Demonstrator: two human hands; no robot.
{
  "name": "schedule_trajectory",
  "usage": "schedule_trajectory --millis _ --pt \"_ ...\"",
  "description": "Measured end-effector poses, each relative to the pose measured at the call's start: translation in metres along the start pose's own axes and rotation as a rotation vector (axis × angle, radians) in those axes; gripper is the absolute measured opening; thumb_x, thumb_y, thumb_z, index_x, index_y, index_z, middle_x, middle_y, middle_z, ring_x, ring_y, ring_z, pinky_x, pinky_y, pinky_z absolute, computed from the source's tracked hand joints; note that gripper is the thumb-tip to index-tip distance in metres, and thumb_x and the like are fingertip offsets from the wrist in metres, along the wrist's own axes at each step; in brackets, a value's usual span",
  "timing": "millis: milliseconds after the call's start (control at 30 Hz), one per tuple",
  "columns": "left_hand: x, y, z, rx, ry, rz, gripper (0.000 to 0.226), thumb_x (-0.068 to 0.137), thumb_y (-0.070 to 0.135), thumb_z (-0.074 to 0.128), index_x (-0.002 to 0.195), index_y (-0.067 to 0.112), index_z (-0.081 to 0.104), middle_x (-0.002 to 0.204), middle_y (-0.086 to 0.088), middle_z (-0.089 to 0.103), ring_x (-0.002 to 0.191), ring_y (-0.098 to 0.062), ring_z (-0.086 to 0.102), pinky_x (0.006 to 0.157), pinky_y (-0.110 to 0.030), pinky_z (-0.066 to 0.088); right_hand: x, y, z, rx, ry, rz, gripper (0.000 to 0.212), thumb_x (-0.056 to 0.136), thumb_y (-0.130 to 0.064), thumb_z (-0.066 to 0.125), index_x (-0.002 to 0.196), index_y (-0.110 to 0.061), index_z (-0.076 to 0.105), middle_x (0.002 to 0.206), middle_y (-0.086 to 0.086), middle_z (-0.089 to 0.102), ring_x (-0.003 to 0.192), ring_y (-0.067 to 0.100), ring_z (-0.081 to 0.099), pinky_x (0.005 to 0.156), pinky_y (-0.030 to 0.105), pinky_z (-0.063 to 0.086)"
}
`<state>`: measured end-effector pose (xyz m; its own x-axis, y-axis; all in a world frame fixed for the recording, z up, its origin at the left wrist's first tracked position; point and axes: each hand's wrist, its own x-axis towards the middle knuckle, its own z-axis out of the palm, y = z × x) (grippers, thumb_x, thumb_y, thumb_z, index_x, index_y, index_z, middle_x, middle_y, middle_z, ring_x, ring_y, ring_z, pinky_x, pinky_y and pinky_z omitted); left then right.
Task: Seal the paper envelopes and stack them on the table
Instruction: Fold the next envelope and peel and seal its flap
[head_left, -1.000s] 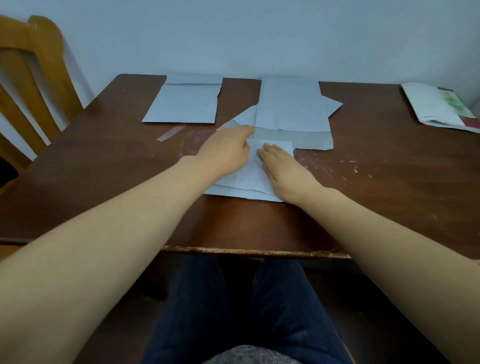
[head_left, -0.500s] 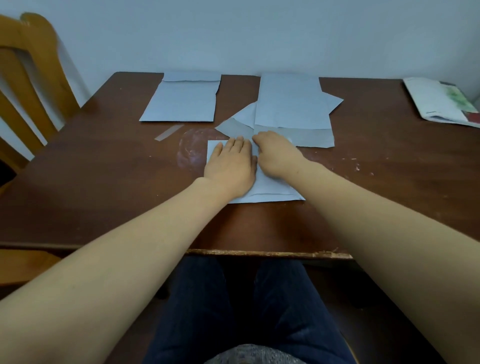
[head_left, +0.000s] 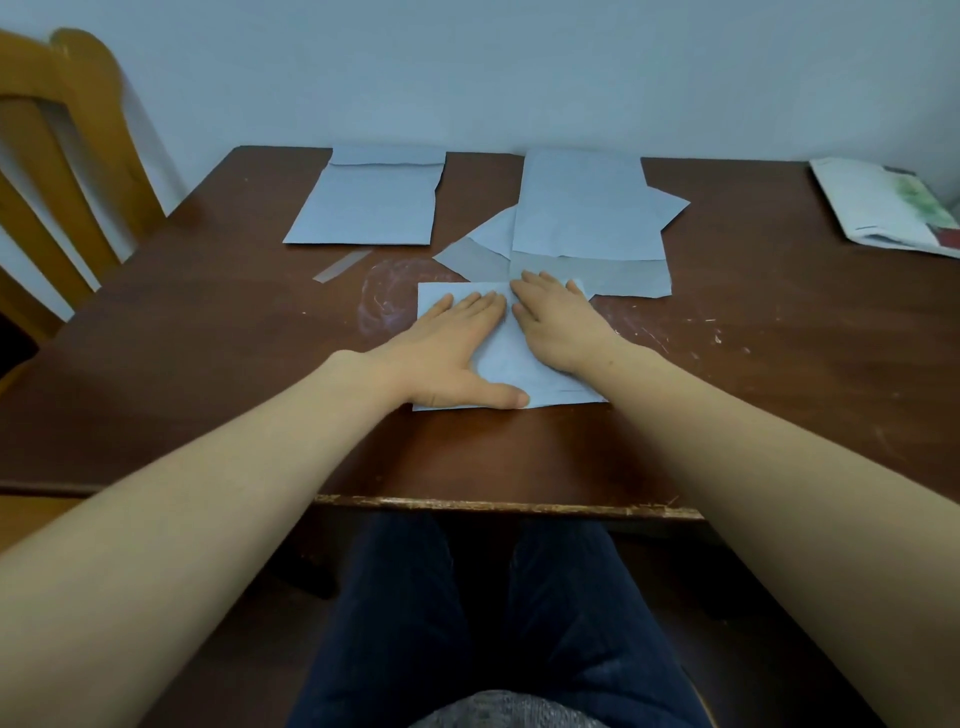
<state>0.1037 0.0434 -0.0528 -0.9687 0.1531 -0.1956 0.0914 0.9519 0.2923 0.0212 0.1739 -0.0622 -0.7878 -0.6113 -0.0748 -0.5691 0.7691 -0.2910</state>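
A pale blue paper envelope (head_left: 511, 366) lies flat on the brown table (head_left: 208, 332), near the middle. My left hand (head_left: 452, 353) presses flat on its left half, fingers spread, thumb along the near edge. My right hand (head_left: 558, 322) lies palm down on its right half, fingertips at the far edge. A loose pile of envelopes (head_left: 587, 218) sits just behind, overlapping at angles. One envelope with its flap folded down (head_left: 371, 202) rests alone at the back left.
A strip of clear tape (head_left: 340, 265) and a whitish smear (head_left: 387, 301) mark the table left of my hands. A printed booklet (head_left: 883, 208) lies at the back right corner. A wooden chair (head_left: 67, 156) stands to the left. The wall is right behind the table.
Both hands have flattened out on the near envelope; my left hand slid back and left, my right hand moved forward to its far edge. The envelope now lies square to the table edge.
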Motion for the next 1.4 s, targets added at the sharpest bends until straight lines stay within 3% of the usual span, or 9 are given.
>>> schedule_trajectory --millis 200,333,433,533,667,833,1100,1267,1400 --pt "-0.004 0.006 -0.009 -0.009 -0.019 -0.09 0.108 0.075 0.062 0.061 0.15 0.015 0.0 0.159 0.004 0.009 0.146 -0.026 -0.007 0.117 -0.038 0.012 0.01 -0.005 -0.003 0.023 0.065 0.015 0.032 0.099 -0.015 0.028 0.121 -0.002 0.047 0.13 0.015 0.047 0.129 0.029 0.035 0.109 0.042 0.023" --pt "-0.008 0.009 -0.01 -0.028 -0.058 -0.116 0.106 0.075 0.059 0.063 0.15 0.019 0.001 0.159 0.008 0.01 0.147 -0.022 -0.005 0.116 -0.038 0.016 0.008 -0.003 0.007 -0.019 0.023 0.011 0.038 0.101 -0.018 0.026 0.133 -0.003 0.041 0.146 0.013 0.035 0.141 0.027 0.022 0.115 0.039 0.014" --pt "-0.004 0.005 -0.022 -0.232 -0.053 -0.118 0.074 0.088 0.034 0.058 0.149 0.017 0.02 0.156 0.004 0.023 0.146 -0.017 0.015 0.114 -0.027 0.016 0.005 0.001 0.014 -0.007 0.072 -0.005 0.038 0.101 -0.016 0.026 0.133 -0.004 0.041 0.147 0.013 0.035 0.14 0.026 0.023 0.115 0.038 0.013" --pt "0.011 0.001 -0.033 -0.264 0.205 -0.16 0.048 0.094 0.015 0.041 0.142 0.017 0.038 0.151 0.001 0.036 0.141 -0.015 0.029 0.112 -0.026 0.02 0.004 0.0 0.017 -0.018 0.116 -0.017 0.041 0.099 -0.013 0.027 0.137 -0.003 0.037 0.15 0.013 0.032 0.142 0.026 0.02 0.116 0.037 0.009" --pt "0.037 0.011 -0.004 0.064 0.185 -0.15 0.045 0.099 0.016 0.026 0.142 0.006 0.031 0.152 -0.011 0.029 0.141 -0.021 0.023 0.116 -0.034 0.016 0.003 0.002 0.018 0.013 0.094 -0.021 0.045 0.1 -0.018 0.025 0.144 -0.01 0.03 0.155 0.008 0.025 0.145 0.021 0.016 0.117 0.035 0.006" --pt "0.036 0.0 0.009 0.091 0.129 -0.241 0.053 0.102 0.029 0.016 0.15 0.008 0.01 0.159 -0.008 0.008 0.147 -0.018 0.003 0.119 -0.033 0.0 -0.003 0.007 0.012 -0.009 0.048 0.003 0.047 0.101 -0.026 0.021 0.147 -0.014 0.025 0.158 0.005 0.018 0.146 0.017 0.011 0.118 0.034 0.004" --pt "0.014 -0.014 0.007 0.068 0.136 -0.306 0.057 0.1 0.036 0.016 0.15 0.01 0.008 0.16 -0.007 0.003 0.147 -0.019 0.001 0.118 -0.033 0.001 -0.008 0.018 0.011 -0.056 0.108 0.088 0.051 0.101 -0.03 0.016 0.147 -0.009 0.024 0.157 0.008 0.018 0.146 0.02 0.012 0.118 0.034 0.005" --pt "0.021 -0.005 -0.009 0.204 0.096 -0.412 0.061 0.098 0.039 0.016 0.148 0.004 0.017 0.158 -0.011 0.012 0.146 -0.026 0.008 0.12 -0.041 0.005 -0.01 0.018 0.004 -0.223 0.097 0.184 0.053 0.1 -0.033 0.014 0.146 -0.008 0.022 0.158 0.008 0.013 0.147 0.02 0.005 0.117 0.043 -0.005" --pt "0.038 0.018 0.001 0.153 0.117 -0.284 0.053 0.1 0.029 0.019 0.148 0.005 0.016 0.158 -0.011 0.012 0.146 -0.024 0.009 0.118 -0.04 0.007 -0.005 0.008 0.007 -0.164 0.079 0.08 0.049 0.101 -0.029 0.019 0.145 -0.01 0.027 0.158 0.008 0.014 0.146 0.02 0.009 0.117 0.041 -0.001"
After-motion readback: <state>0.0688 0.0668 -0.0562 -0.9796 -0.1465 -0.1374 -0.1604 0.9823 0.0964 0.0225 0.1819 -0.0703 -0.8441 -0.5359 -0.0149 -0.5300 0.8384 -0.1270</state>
